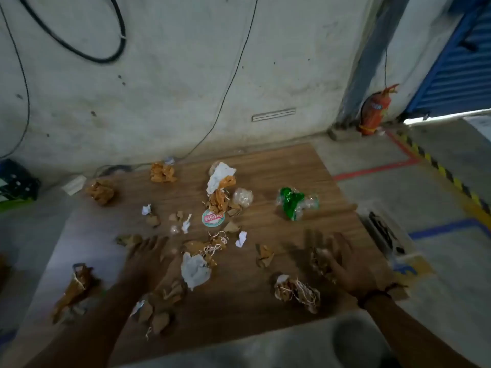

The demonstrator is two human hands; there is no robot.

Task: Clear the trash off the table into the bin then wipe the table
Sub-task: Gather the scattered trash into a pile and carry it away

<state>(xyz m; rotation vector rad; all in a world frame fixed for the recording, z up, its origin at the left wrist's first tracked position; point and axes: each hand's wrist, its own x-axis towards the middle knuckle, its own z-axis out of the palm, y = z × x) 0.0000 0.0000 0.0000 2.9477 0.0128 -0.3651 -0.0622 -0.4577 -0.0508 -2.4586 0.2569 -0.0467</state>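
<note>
Wooden table [265,166] w/ light, soft paper wads [296,292]; scoop by bulk. Left hand [148,258], 8 o'clock, spread, released; right hand [348,266], 4 o'clock, grip unclear.

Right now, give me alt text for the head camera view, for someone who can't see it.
A person's bare left grip and right grip reach, fingers spread, over a brown wooden table strewn with crumpled brown paper wads, white paper scraps and a crinkled green plastic wrapper.
</note>
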